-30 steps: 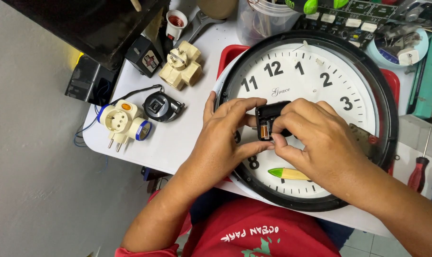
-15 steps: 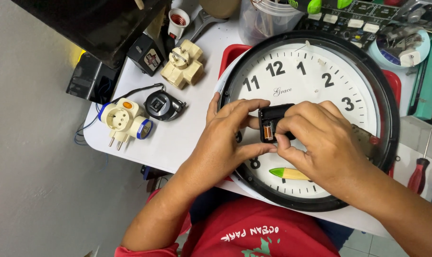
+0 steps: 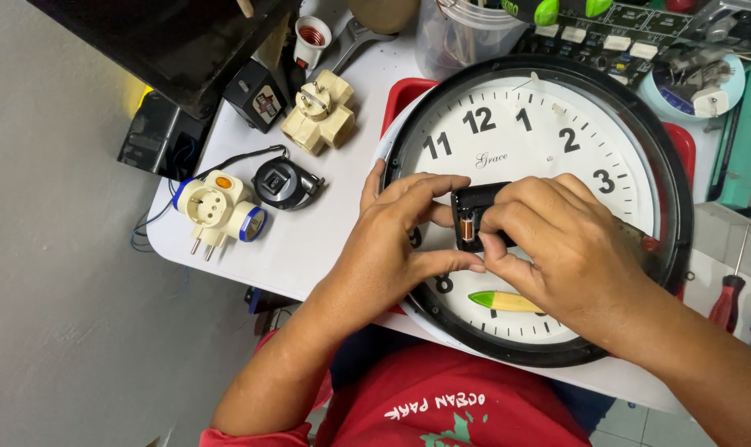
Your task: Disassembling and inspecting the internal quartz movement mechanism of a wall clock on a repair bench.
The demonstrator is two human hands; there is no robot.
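Note:
Both my hands hold a small black clock movement box (image 3: 473,207) with a copper coil showing in it, over the middle of a large round wall clock (image 3: 558,132). My left hand (image 3: 392,240) grips the box from the left with thumb and fingers. My right hand (image 3: 558,248) pinches it from the right and covers most of it. The clock has a black rim, a white dial with black numerals, and lies face up on a white table (image 3: 326,240). A green and yellow pencil-shaped piece (image 3: 504,300) lies on the dial under my hands.
Left of the clock lie a cream plug adapter with blue rings (image 3: 216,210), a black round device (image 3: 283,183) and a beige multi-socket adapter (image 3: 319,112). A red tray (image 3: 402,95) sits under the clock. A circuit board (image 3: 632,25) and a red-handled screwdriver (image 3: 727,300) lie right.
My hands and the black box have shifted only slightly over the dial; my fingers have adjusted their grip a little. Nothing else has moved.

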